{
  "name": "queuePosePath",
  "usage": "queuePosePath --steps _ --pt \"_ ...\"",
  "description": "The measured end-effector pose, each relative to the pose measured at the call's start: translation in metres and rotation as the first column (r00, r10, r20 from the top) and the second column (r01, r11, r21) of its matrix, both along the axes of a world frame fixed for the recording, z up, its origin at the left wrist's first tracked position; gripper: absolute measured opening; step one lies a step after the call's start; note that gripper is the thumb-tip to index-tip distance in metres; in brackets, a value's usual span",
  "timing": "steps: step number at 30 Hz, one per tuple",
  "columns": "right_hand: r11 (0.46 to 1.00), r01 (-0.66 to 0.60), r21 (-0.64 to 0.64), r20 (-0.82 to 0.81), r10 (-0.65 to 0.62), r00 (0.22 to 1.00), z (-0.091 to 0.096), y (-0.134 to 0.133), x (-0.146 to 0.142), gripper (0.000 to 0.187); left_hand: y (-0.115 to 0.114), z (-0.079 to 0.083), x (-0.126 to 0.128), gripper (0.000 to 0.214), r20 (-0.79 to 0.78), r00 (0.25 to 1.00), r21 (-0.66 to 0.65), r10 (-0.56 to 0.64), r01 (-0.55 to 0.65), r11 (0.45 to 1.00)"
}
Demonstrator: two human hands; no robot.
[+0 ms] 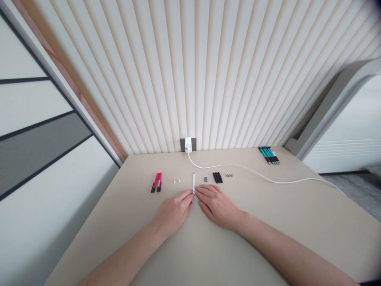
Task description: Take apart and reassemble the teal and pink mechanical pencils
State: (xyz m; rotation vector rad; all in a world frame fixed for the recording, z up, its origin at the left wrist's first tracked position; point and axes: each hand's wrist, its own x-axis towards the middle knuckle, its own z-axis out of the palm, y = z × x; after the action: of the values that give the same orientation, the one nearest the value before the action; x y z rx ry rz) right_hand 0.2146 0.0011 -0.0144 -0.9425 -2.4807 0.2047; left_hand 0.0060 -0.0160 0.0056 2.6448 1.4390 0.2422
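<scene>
My left hand (174,212) and my right hand (216,204) rest on the beige table (268,222), fingertips meeting at the near end of a thin white stick-like part (193,182). A bit of red (191,202) shows under my left fingers; what it is I cannot make out. Both hands have fingers curled and pressed together at that spot. Left of them lie two red pens (156,182) and small white pieces (176,181). To the right sit a small grey piece (205,179), three black pen barrels (217,177) and tiny metal parts (229,174).
A white charger (188,144) is plugged into a wall socket, its cable (268,178) trailing right across the table. Several teal pens (269,155) lie at the far right by the ribbed wall. The table's left edge runs near the red pens.
</scene>
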Motion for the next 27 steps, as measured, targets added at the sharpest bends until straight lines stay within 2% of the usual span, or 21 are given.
queuePosePath --steps 7,11,13,17,19,23,27 --pt "1.000 -0.002 0.026 -0.015 0.003 1.000 -0.002 0.001 0.002 0.040 0.000 -0.003 0.000 0.037 0.045 0.999 0.065 -0.006 0.003 0.998" --pt "0.996 -0.041 0.078 -0.043 0.045 0.998 0.006 0.000 0.003 0.038 -0.002 -0.001 -0.002 0.024 0.212 0.976 0.146 -0.046 0.015 0.989" --pt "0.993 -0.081 0.086 -0.058 0.086 0.995 0.011 -0.002 0.003 0.035 -0.005 0.001 -0.003 0.019 0.342 0.930 0.186 -0.137 0.076 0.980" --pt "0.980 -0.189 0.061 -0.115 0.195 0.974 0.017 -0.007 0.000 0.028 -0.010 0.006 0.000 0.022 0.563 0.770 0.181 -0.300 0.239 0.954" --pt "0.977 -0.210 0.044 -0.154 0.214 0.965 0.018 -0.008 -0.002 0.029 -0.011 0.007 0.003 0.028 0.623 0.722 0.179 -0.300 0.242 0.954" --pt "0.972 -0.234 -0.001 -0.170 0.230 0.958 0.018 -0.009 -0.001 0.023 -0.012 0.004 0.008 0.031 0.694 0.678 0.145 -0.241 0.197 0.970" --pt "0.965 -0.258 -0.057 -0.190 0.243 0.951 0.017 -0.010 0.000 0.019 -0.013 0.003 0.010 0.028 0.755 0.591 0.121 -0.284 0.301 0.946"
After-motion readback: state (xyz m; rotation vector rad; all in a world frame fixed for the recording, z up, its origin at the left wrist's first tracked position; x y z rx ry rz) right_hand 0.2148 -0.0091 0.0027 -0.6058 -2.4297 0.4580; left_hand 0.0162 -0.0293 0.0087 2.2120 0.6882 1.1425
